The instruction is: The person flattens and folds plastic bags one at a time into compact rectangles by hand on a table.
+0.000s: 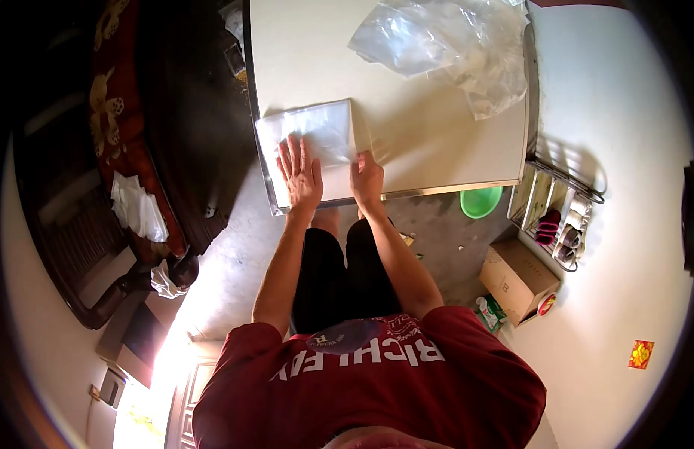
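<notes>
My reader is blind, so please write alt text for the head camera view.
A person's left hand lies flat on clear plastic film on a pale table, the right hand curled at the film's edge; crumpled plastic lies beyond.

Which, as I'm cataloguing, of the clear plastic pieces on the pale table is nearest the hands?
The flat, rectangular clear plastic piece beneath the left hand; the crumpled clear plastic lies farther off, right.
</notes>
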Available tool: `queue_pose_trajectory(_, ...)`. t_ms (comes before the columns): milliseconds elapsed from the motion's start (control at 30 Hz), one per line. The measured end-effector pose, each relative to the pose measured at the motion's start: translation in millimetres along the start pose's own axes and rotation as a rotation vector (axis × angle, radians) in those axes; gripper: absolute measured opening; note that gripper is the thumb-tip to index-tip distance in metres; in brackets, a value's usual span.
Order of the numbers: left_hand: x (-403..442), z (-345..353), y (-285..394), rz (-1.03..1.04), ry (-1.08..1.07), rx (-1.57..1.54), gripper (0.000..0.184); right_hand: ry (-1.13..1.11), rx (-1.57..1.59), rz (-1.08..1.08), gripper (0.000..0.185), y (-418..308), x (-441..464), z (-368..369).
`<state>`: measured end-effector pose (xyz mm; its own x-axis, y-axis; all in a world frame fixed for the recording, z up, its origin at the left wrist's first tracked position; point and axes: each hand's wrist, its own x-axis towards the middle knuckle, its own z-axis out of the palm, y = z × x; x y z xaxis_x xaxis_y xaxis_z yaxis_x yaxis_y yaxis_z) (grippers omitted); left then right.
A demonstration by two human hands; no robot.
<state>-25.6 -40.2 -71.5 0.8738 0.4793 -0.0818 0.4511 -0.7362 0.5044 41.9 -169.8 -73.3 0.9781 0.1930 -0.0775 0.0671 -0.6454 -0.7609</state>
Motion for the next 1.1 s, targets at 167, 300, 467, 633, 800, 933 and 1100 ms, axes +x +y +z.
queue_pose_trajectory(167, -7.0, -1.9, 0.8, 0.000, -0.013, 0.000, 0.053, -0.314, 0.403, 0.581, 0.018, -3.9, 7.0, -18.8)
queue_pose_trajectory(300, -2.2, -10.9, 4.8, 0.069, 0.075, -0.024, 0.051, -0.206, -0.098, 0.141, 0.019, 4.2, 4.9, -43.2)
queue_pose_trajectory(467, 24.7, -7.5, 14.5, 0.147, -0.011, -0.011, 0.050, -0.068, -0.178, -0.240, 0.047, -56.5, 18.5, -22.5)
queue_pose_trajectory(633, 40.0, 13.1, -7.1, 0.156, 0.017, 0.072, 0.054, -0.181, -0.323, -0.265, 0.053, -28.3, 27.2, 30.7)
queue_pose_trajectory(800, 30.6, -2.2, -23.4, 0.106, 0.055, 0.162, 0.056, -0.020, -0.366, -0.229, 0.066, -24.2, 29.6, -0.7)
queue_pose_trajectory(933, 19.9, -4.7, -27.7, 0.114, 0.070, 0.160, 0.055, -0.085, -0.105, 0.042, 0.042, -21.6, 33.2, 9.4)
queue_pose_trajectory(1100, 6.7, -11.6, -22.8, -0.005, 0.040, 0.099, 0.060, -0.258, -0.161, 0.238, 0.025, -9.3, 36.7, 23.7)
